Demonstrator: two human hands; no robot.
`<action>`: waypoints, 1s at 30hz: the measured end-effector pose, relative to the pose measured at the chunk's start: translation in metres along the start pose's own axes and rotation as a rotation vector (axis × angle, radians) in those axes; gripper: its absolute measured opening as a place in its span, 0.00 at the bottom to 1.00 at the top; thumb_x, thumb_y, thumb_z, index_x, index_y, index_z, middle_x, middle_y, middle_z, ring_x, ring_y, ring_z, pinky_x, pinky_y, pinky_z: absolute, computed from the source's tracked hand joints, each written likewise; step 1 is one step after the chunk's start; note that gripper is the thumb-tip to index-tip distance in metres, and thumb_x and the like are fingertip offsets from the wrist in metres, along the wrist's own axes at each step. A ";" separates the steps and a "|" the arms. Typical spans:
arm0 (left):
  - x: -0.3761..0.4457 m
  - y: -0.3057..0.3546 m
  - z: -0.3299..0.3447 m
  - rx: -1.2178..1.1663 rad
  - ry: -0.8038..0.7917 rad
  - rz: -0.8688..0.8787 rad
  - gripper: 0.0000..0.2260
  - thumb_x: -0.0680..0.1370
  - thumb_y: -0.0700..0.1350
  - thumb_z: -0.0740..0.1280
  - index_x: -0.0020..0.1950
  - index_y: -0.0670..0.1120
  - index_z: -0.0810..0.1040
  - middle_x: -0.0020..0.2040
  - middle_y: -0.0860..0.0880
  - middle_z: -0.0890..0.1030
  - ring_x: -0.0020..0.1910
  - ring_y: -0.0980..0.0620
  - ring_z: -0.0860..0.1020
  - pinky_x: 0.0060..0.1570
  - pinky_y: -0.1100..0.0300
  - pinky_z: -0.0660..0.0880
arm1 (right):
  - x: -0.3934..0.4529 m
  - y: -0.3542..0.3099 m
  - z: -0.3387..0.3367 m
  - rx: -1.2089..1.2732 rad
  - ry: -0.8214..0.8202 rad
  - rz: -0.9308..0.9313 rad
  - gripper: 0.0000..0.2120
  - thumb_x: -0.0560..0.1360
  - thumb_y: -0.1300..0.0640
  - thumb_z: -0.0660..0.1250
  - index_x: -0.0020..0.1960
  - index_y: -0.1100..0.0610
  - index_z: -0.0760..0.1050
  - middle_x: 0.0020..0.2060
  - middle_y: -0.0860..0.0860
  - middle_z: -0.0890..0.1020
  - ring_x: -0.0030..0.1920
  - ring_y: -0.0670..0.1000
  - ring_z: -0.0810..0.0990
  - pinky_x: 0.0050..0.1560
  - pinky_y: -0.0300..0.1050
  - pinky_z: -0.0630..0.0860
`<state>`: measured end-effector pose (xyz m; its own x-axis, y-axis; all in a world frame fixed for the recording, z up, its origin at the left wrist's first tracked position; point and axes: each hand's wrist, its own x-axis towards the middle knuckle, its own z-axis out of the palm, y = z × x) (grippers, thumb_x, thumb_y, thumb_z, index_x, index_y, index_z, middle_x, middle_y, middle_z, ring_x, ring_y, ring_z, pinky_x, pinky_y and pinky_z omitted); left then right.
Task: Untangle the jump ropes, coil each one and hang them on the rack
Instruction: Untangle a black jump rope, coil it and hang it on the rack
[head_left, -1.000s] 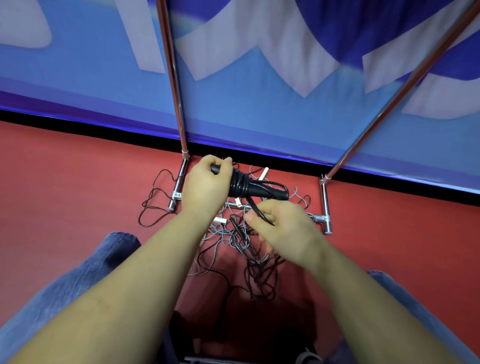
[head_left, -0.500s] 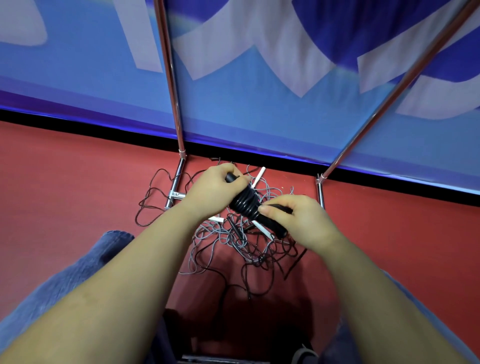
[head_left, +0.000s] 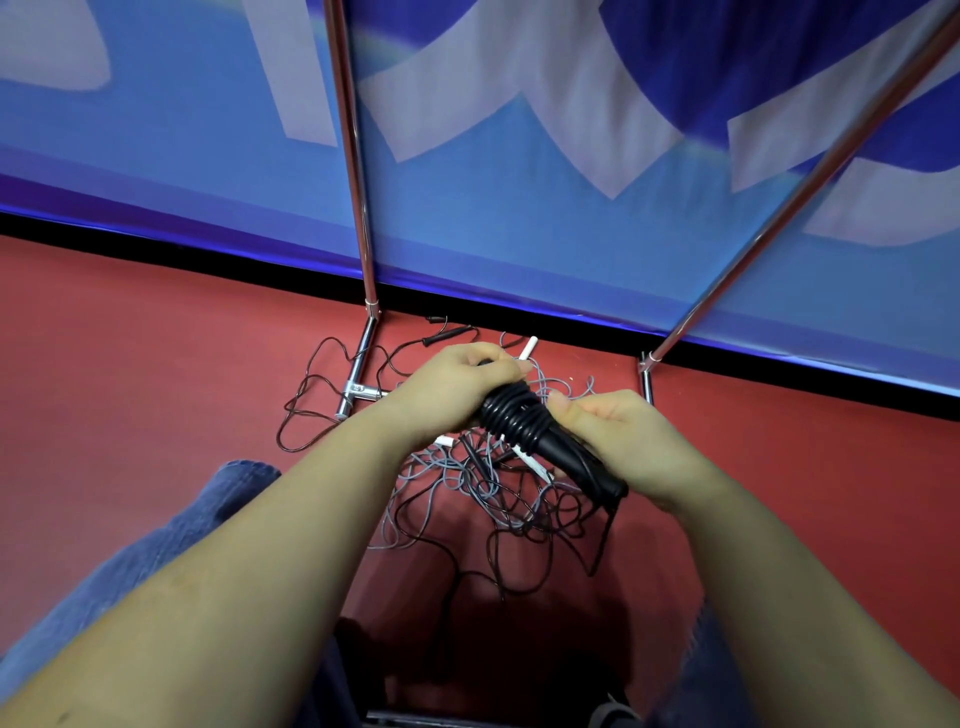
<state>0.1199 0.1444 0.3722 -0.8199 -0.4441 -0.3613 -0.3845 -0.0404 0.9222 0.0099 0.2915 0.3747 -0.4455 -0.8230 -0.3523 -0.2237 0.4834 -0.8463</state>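
1. Head view: the left hand (head_left: 457, 387) and the right hand (head_left: 618, 441) together hold a black jump rope (head_left: 524, 423) above the red floor (head_left: 130, 374), near the middle of the picture.
2. The left hand is clenched round the upper end of the rope's handles, at 11 o'clock from the coil, its thumb lying over the top.
3. The right hand grasps the lower end of the handles at 4 o'clock from the coil, fingers curled round them, the thumb pressed beside the last turn.
4. The black cord is wound in tight turns round the handles between the two hands; a loose length hangs from the lower end down to the floor.
5. Below the hands, at 6 o'clock, a tangle of grey and black ropes (head_left: 483, 499) lies on the floor, with white handles (head_left: 529, 347) showing through.
6. One thin black cord (head_left: 301, 400) loops out at 9 o'clock, across the rack's foot.
7. The metal rack (head_left: 358, 208) stands at 12 o'clock, two poles rising in front of a blue banner (head_left: 519, 234).
8. Blue jeans (head_left: 171, 535) show at 7 o'clock.
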 end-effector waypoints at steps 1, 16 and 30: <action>0.000 0.000 0.001 -0.017 -0.012 0.003 0.07 0.78 0.48 0.64 0.43 0.46 0.75 0.34 0.47 0.69 0.27 0.53 0.65 0.24 0.65 0.58 | 0.001 0.000 -0.001 0.041 -0.010 0.019 0.34 0.66 0.32 0.61 0.35 0.67 0.72 0.29 0.58 0.71 0.31 0.52 0.66 0.35 0.44 0.63; 0.006 0.009 0.023 -0.724 -0.036 -0.310 0.19 0.80 0.54 0.57 0.34 0.44 0.67 0.16 0.50 0.61 0.13 0.57 0.55 0.15 0.71 0.51 | 0.013 -0.012 0.029 0.225 0.583 -0.028 0.16 0.79 0.55 0.56 0.33 0.56 0.68 0.28 0.51 0.71 0.30 0.50 0.69 0.37 0.45 0.67; 0.008 0.011 0.037 -0.211 0.641 0.100 0.11 0.79 0.51 0.63 0.40 0.46 0.74 0.31 0.53 0.73 0.29 0.55 0.70 0.33 0.60 0.67 | 0.010 -0.016 0.029 0.561 0.280 -0.003 0.14 0.81 0.47 0.54 0.41 0.55 0.64 0.30 0.49 0.63 0.25 0.42 0.59 0.25 0.33 0.58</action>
<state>0.0931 0.1735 0.3745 -0.4091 -0.8947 -0.1795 -0.1756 -0.1159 0.9776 0.0344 0.2666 0.3734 -0.6726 -0.6781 -0.2962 0.2304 0.1884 -0.9547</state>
